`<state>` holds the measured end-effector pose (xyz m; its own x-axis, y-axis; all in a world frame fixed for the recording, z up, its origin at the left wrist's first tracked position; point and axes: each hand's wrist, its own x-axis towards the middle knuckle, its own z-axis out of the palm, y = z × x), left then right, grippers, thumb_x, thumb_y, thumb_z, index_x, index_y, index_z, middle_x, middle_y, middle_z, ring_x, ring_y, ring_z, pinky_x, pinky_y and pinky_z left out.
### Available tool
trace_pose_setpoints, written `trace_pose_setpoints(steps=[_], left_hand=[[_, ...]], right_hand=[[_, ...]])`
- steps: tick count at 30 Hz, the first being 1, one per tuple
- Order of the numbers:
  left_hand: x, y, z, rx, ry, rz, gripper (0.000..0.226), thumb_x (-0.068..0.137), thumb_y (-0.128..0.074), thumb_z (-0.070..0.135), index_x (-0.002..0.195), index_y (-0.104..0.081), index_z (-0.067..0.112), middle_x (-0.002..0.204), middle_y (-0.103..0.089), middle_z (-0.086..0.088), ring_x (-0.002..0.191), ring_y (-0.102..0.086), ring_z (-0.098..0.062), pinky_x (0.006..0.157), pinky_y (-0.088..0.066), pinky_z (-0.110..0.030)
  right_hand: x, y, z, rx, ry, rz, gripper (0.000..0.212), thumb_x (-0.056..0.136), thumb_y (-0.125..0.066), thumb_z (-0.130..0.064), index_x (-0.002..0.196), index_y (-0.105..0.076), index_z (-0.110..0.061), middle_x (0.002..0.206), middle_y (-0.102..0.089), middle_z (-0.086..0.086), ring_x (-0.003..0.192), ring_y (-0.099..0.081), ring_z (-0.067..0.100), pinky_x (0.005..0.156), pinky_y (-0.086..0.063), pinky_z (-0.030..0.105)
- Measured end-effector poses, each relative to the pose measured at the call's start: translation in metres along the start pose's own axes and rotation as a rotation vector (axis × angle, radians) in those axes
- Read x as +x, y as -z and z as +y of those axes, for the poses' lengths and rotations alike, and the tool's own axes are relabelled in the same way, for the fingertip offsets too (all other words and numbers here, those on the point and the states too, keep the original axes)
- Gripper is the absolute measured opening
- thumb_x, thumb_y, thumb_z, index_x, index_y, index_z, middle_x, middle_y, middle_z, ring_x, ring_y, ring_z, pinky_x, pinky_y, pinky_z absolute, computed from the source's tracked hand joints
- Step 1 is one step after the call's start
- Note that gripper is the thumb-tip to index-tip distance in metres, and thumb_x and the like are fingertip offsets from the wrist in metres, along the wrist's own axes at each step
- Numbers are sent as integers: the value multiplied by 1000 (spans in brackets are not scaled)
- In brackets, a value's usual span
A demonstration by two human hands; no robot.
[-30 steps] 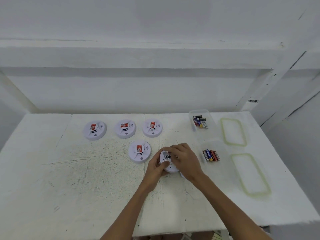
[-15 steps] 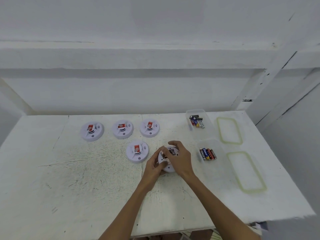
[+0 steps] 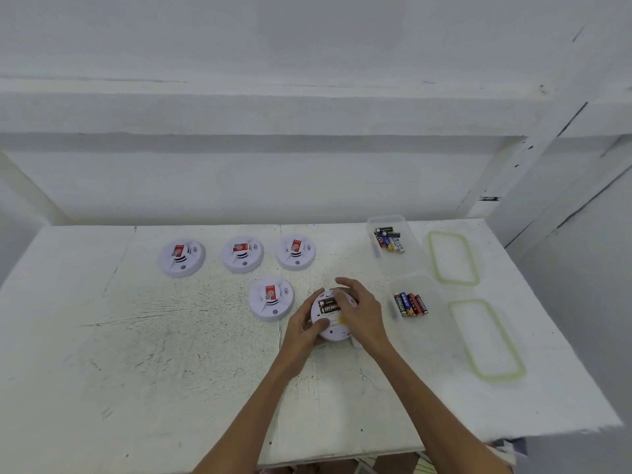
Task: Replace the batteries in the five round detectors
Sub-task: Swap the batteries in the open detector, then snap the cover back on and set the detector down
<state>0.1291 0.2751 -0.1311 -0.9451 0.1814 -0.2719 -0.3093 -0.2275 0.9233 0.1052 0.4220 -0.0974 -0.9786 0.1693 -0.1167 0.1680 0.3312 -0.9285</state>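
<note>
A round white detector (image 3: 329,328) lies back side up at the table's middle, its battery bay open with a black battery (image 3: 327,306) inside. My left hand (image 3: 301,331) grips its left rim, thumb on top. My right hand (image 3: 362,314) curls over its right side, a fingertip pressing at the battery bay. Several more detectors lie face up with red stickers: one (image 3: 271,298) just to the left, and a back row of three (image 3: 181,257), (image 3: 242,253), (image 3: 295,251).
Two clear plastic boxes hold batteries at the right: a far one (image 3: 378,224) and a near one (image 3: 431,285). Their green-rimmed lids (image 3: 453,258), (image 3: 485,340) lie further right. The table's right and front edges are close; a white wall stands behind.
My right hand has drawn back to the right off the detector's top, uncovering the battery bay. The left hand keeps hold of the rim.
</note>
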Motion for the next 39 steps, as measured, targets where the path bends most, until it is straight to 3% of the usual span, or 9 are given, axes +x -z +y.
trace_pose_setpoints(steps=[4,7,14,19,26,28,31,35,39], left_hand=[[2,2,-4,-67,-5,66,63,86,-70,15,146,-55,28,142,-65,-2,129,-64,-27,101,-55,-59],[6,3,-8,-143,0,108,59,88,-67,12,145,-57,24,142,-66,-3,132,-61,-28,104,-54,-58],[10,-1,-10,-159,-14,222,36,100,-67,20,136,-65,22,135,-70,-7,128,-65,-30,109,-49,-62],[14,-1,-13,-186,4,234,35,100,-66,11,134,-66,19,133,-71,-9,125,-66,-31,107,-49,-64],[6,-1,-12,-195,-30,238,40,103,-63,19,143,-60,20,139,-68,-8,131,-62,-31,111,-49,-55],[5,0,-9,-283,11,238,40,107,-54,20,147,-55,16,140,-67,-10,132,-61,-32,110,-50,-53],[6,1,-6,-359,61,239,44,111,-40,28,151,-51,16,144,-64,-12,135,-58,-33,107,-52,-52],[5,0,-8,-330,71,208,44,109,-36,15,149,-53,17,143,-65,-10,132,-61,-33,102,-57,-52],[5,2,-9,-262,53,153,45,106,-36,7,146,-55,14,140,-66,-13,129,-62,-39,97,-57,-59]], right_hand=[[-17,5,11,-44,60,151,35,99,-42,-9,123,-64,-22,119,-67,-6,109,-63,10,90,-56,29],[-35,7,27,-298,108,235,42,91,-49,0,127,-59,-18,127,-60,-2,121,-48,16,92,-47,27],[-49,5,59,-748,56,219,63,83,-73,-52,132,-57,-16,138,-51,13,126,-45,35,94,-47,50],[-42,8,50,-689,75,190,51,88,-71,-33,132,-57,-11,130,-56,12,120,-44,31,91,-45,40],[-43,7,45,-640,40,244,49,81,-69,-37,123,-63,-14,122,-59,7,114,-52,27,88,-41,30],[-47,5,39,-469,14,288,48,80,-67,-37,123,-62,-17,120,-60,1,112,-54,21,89,-35,19],[-50,5,21,-95,-62,349,47,81,-73,-29,125,-58,-23,119,-58,-5,105,-58,13,80,-49,21],[-50,8,5,-45,98,310,51,81,-77,-27,127,-56,-23,119,-59,-8,106,-58,7,77,-51,10],[-49,6,-2,-209,234,235,56,81,-77,-35,131,-53,-24,124,-55,-12,112,-50,6,86,-49,15]])
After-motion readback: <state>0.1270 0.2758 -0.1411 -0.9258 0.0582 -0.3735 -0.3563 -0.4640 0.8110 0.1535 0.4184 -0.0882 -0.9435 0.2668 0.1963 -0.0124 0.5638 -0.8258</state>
